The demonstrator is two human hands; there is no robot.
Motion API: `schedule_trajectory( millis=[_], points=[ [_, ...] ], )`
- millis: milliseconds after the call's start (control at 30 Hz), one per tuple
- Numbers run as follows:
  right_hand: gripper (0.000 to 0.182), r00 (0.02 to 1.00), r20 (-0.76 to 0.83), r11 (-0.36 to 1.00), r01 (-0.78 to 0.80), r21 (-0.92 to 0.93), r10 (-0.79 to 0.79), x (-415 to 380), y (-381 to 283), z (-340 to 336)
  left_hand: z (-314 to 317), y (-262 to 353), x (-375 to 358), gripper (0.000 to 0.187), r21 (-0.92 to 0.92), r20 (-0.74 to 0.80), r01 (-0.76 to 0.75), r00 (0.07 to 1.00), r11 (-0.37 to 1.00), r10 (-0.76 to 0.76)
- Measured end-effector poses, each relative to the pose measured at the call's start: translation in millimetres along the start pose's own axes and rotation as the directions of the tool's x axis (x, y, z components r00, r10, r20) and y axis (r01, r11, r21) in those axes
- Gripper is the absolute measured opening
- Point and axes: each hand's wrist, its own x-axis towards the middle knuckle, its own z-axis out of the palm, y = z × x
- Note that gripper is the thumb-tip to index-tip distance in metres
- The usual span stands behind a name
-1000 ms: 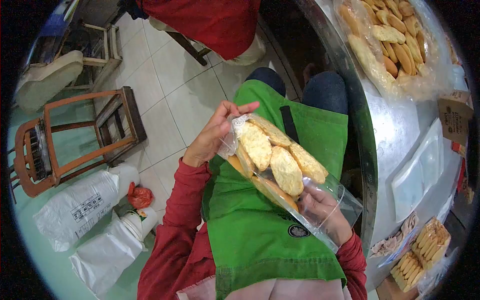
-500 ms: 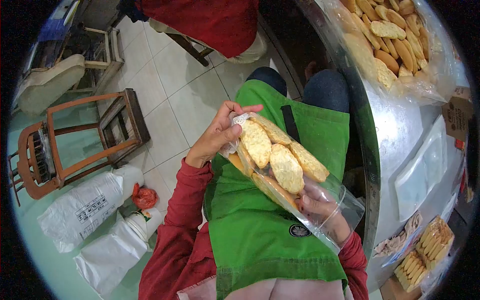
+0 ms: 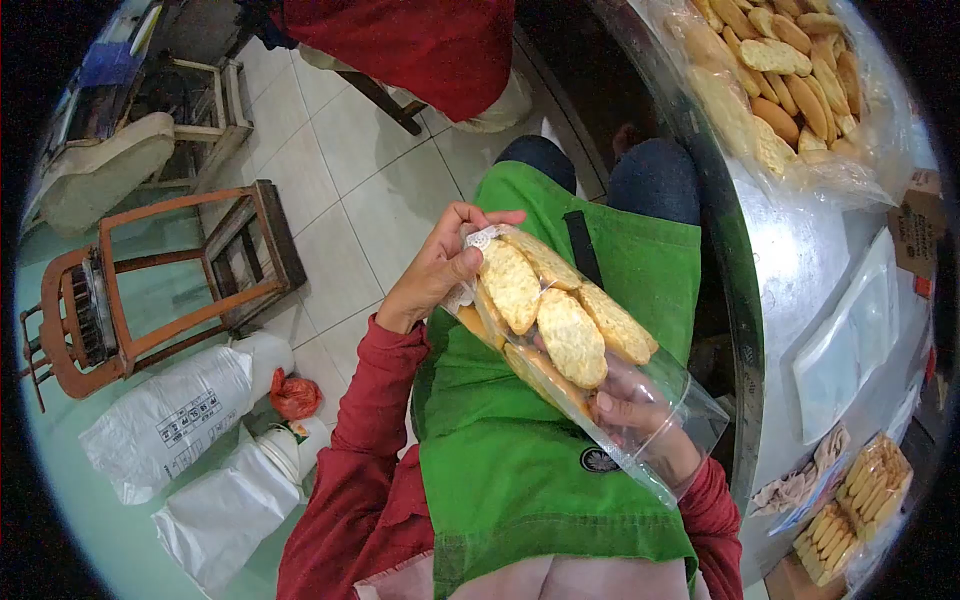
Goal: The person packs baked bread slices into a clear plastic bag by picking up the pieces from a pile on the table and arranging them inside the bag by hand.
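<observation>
My left hand grips the far-left end of a clear plastic bag, by a white lacy-patterned paper there. Inside the bag lie several oval, pale-topped bread slices, stacked in layers. My right hand reaches in through the bag's wide mouth, with clear plastic around the wrist. Its thumb shows against the lowest slices, while the fingers curl beneath the bread and are mostly hidden. The bag is held tilted over a green apron on my lap.
On the metal table at right stand a large bag of bread pieces, flat plastic bags, a crumpled cloth and packed bread. A wooden chair and white-wrapped rolls lie at left. Another person's red clothing shows at top.
The bag and both hands stay almost in place. My right thumb has shifted slightly at the bread's lower end, and the view has moved a little.
</observation>
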Motion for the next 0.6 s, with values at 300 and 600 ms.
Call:
schedule_trajectory(
  millis=[300,600],
  points=[
    [0.09,0.971,0.114,0.974,0.2,0.104,-0.211,13.7,9.1,4.8,-1.4,-1.9,1.3,0.046,0.017,-0.02,0.009,1.0,1.0,-0.009],
    [0.083,0.995,-0.014,0.994,0.094,-0.06,-0.095,1.6,21.7,-15.1,-3.8,-3.8,1.6,0.046,0.04,-0.035,0.002,0.999,0.999,-0.001]
  ],
)
